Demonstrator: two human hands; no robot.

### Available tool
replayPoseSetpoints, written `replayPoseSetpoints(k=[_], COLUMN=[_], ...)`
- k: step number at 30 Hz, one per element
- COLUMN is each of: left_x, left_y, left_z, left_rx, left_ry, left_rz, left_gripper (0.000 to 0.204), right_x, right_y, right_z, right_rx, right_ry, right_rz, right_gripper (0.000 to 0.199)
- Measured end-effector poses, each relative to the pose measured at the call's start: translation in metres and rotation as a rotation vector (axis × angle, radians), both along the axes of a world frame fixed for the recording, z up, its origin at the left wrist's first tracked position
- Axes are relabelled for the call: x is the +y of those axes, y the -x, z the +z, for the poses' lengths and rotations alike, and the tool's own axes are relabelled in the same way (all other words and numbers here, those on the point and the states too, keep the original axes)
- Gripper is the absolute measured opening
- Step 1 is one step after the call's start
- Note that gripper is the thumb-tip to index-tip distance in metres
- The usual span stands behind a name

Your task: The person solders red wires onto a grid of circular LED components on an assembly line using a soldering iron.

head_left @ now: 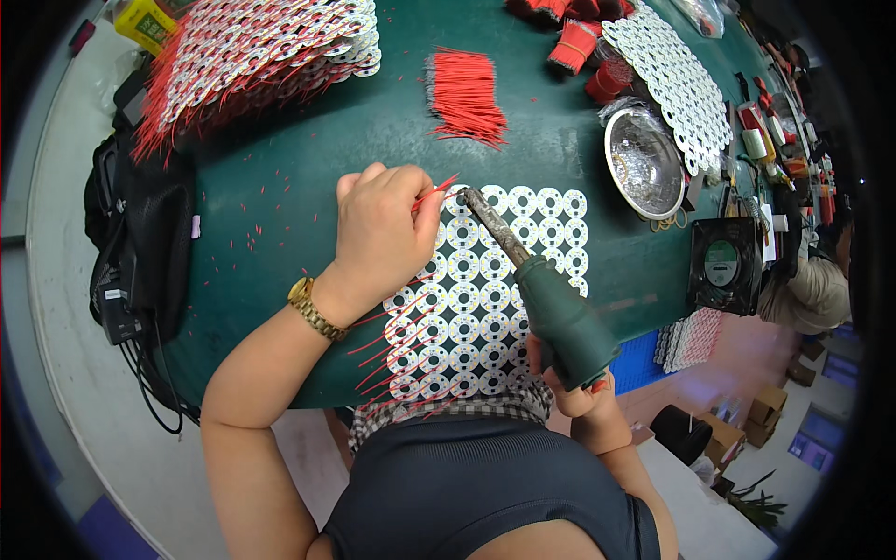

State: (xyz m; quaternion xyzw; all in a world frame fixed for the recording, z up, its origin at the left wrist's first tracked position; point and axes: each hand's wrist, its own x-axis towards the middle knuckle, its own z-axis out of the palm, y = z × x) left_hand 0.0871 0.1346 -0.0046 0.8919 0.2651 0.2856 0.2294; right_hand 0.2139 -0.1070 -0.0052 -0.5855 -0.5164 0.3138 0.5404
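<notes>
The panel of white ring-shaped discs (482, 297) lies flat at the middle of the frame, its round boards set edge to edge in rows, each with a hole at its centre and small yellowish dots. At its upper left corner the soldering iron (567, 317) reaches in — a dull, scorched metal barrel on a smooth green handle. The right hand (574, 392) is wrapped around that handle, partly hidden by it; the left hand (387, 219) is closed, pinching thin red wires (429, 197) close to the tip.

The step in hand looks like joining a wire to a corner disc; it seems to call for a still wire end and a light, exact touch. Fine red tails (378, 350) already trail from the panel's lower left.

Farther out on the matte green counter (551, 126), loose straight wires (467, 98) lie at upper centre, a wire-fringed stack of panels (271, 56) at upper left, and a shiny metal bowl (644, 163) — crinkly inside — at upper right.
</notes>
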Motion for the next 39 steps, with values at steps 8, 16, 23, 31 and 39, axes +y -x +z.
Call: replayPoseSetpoints(k=[8, 16, 23, 31, 39], left_x=[0.001, 0.001, -0.004, -0.005, -0.003], left_y=[0.001, 0.002, 0.004, 0.0, 0.0], left_z=[0.0, 0.0, 0.004, 0.005, 0.007], left_rx=[0.001, 0.006, -0.061, 0.059, 0.103], left_ry=[0.005, 0.006, 0.095, 0.107, 0.132], left_rz=[0.001, -0.006, -0.002, -0.023, -0.026], left_gripper=[0.01, 0.01, 0.011, 0.015, 0.016], right_x=[-0.001, -0.007, -0.018, -0.026, -0.014], right_y=[0.004, 0.013, 0.01, 0.002, 0.0], right_z=[0.017, 0.024, 0.022, 0.012, 0.009], right_rx=[0.109, 0.373, 0.374, 0.224, 0.114], right_ry=[0.218, 0.267, 0.271, 0.269, 0.123], right_rz=[-0.057, -0.22, -0.247, -0.147, -0.069], right_gripper=[0.048, 0.094, 0.093, 0.079, 0.056])
